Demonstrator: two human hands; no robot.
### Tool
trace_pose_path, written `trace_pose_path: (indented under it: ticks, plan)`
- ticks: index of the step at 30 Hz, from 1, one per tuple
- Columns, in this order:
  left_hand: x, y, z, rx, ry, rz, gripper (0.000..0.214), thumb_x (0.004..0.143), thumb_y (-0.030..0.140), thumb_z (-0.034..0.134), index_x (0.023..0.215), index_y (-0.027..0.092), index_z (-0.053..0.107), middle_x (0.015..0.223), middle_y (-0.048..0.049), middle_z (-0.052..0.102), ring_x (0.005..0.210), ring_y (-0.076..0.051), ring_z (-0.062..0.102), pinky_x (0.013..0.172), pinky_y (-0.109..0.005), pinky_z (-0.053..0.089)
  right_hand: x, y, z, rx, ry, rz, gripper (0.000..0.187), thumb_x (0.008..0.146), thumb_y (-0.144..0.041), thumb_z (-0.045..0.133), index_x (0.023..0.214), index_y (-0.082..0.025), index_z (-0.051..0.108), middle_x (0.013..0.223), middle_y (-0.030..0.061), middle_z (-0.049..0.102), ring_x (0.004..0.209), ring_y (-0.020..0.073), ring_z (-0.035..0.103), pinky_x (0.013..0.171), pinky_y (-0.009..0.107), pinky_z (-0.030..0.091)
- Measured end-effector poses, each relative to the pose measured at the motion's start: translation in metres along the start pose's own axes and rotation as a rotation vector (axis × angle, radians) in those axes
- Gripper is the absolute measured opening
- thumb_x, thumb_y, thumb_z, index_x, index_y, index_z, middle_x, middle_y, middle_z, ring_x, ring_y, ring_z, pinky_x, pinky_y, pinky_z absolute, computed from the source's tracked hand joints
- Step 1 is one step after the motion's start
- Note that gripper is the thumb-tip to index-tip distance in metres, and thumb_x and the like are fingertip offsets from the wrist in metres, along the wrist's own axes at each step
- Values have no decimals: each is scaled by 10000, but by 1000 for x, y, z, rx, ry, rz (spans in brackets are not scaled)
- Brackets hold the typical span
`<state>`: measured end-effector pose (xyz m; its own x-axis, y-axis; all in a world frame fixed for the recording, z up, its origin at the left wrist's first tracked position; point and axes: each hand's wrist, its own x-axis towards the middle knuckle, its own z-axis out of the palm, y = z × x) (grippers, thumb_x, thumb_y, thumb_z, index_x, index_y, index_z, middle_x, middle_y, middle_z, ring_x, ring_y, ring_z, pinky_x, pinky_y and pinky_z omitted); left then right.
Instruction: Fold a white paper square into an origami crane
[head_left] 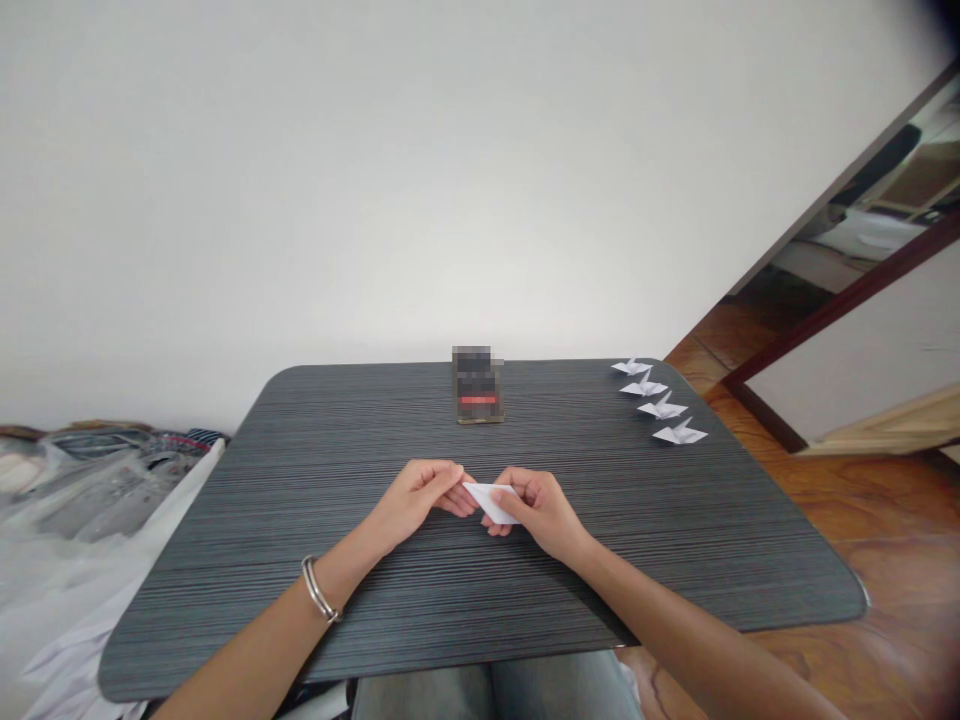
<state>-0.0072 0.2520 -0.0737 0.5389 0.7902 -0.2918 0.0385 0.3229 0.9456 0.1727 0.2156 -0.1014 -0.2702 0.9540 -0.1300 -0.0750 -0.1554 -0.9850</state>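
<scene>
A small piece of folded white paper (489,500), roughly kite-shaped, is held above the middle of the table. My right hand (536,508) grips its wide end, thumb on top and fingers curled beneath. At the pointed left tip, my left hand (431,490) has its thumb and fingers closed together, pinching the corner. A silver bangle (320,590) circles my left wrist. Several folded white paper cranes (663,407) stand in a row along the table's right side, apart from both hands.
The dark wood-grain table (337,420) has rounded corners and meets a white wall (450,180). Near its back edge is a dark, pixelated object (478,385) with a red band. Plastic-wrapped items (112,480) lie at the left. A doorway or mirror frame (832,310) is on the right.
</scene>
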Motion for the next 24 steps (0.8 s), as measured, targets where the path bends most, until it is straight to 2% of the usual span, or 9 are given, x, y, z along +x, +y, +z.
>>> trace_pose_path:
  ticks: [5,14,19,24]
  plan:
    - [1,-5,4,76,7,44,269,653,351,699,700,105,603,600,-15,643,540,-95,574,582,-219,468,1,0,4,-8,1,2,304,733,-437,617,685,-141,564,578,24,663,457,111,597,449,206,453]
    - [2,-7,4,207,41,100,203,723,307,621,679,113,578,584,-10,618,528,-92,552,555,-211,447,1,-2,3,9,-2,40,319,712,-444,636,675,-136,559,577,26,671,453,109,606,446,200,463]
    - [-2,-5,4,312,161,256,169,710,261,638,805,141,568,678,-13,647,615,-116,588,604,-221,465,2,-1,1,15,22,21,320,712,-448,638,691,-140,554,584,23,671,462,112,611,445,199,473]
    - [-4,-3,3,411,220,340,127,710,264,647,715,156,580,676,-10,651,644,-134,611,653,-243,489,1,1,1,-26,55,-51,285,739,-429,625,732,-148,581,607,21,665,492,114,611,463,206,488]
